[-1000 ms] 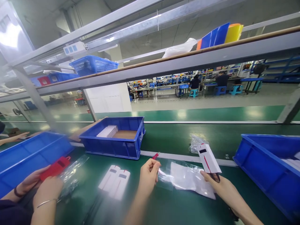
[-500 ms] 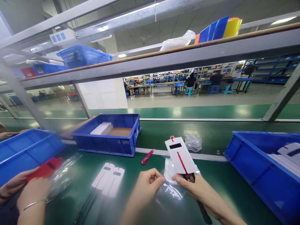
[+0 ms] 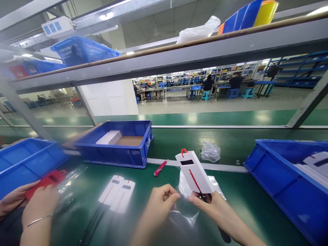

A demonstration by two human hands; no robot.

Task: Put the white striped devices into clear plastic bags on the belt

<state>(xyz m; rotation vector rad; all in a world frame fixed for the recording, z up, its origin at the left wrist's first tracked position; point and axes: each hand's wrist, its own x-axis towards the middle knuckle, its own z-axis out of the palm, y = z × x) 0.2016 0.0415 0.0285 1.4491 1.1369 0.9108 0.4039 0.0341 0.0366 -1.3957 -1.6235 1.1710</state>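
Observation:
My right hand (image 3: pixel 221 209) is closed around the lower end of a flat white case (image 3: pixel 198 176) with a dark window, a red stripe and a red loop at its top. A black strap trails below that hand. My left hand (image 3: pixel 159 205), to the left, has thumb and forefinger pinched at the edge of a clear plastic bag (image 3: pixel 188 216). The bag lies between my hands, partly under the case. More white, shiny plastic packaging (image 3: pixel 216 186) shows behind the case. Left of my left hand, two similar white cases (image 3: pixel 123 194) lie side by side with dark straps.
A red cutter knife (image 3: pixel 160 168) and a crumpled clear bag (image 3: pixel 210 151) lie beyond my hands. Blue bins stand at back left (image 3: pixel 110 155), far left (image 3: pixel 28 164) and right (image 3: pixel 282 191). A co-worker's hands (image 3: pixel 38 205) hold a red case (image 3: pixel 47 182) at left. A shelf (image 3: pixel 159 56) crosses overhead.
The white case has tilted slightly, now showing its side edge, and its top has shifted left. The bag between my hands has dropped a little. The view has tipped slightly downward.

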